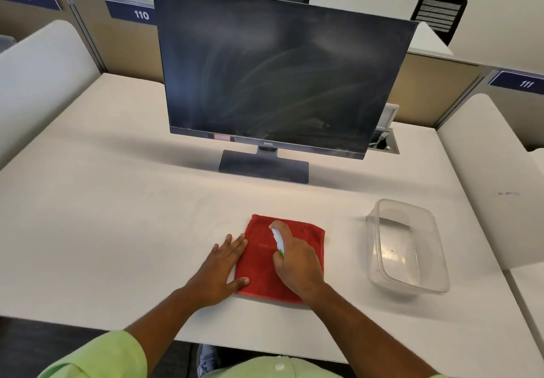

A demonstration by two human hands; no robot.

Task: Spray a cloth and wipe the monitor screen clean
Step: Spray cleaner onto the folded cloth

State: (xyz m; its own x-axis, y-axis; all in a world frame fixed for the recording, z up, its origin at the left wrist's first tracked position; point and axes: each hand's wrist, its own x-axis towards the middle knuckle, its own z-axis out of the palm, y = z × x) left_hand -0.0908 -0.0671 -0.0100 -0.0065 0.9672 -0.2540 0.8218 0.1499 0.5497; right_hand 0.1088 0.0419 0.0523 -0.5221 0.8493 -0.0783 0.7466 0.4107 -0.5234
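Right hand (297, 260) is clamped on the spray bottle (277, 240) over the red cloth (259, 263); left hand (223, 268), fingers flat, pins its edge. Mist it lightly and evenly.

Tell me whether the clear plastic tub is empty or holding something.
Empty: the clear tub stands upright on the desk, and only its bare bottom shows through.

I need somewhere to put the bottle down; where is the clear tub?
The clear plastic tub sits on the white desk, right of the red cloth, nearer than the monitor.
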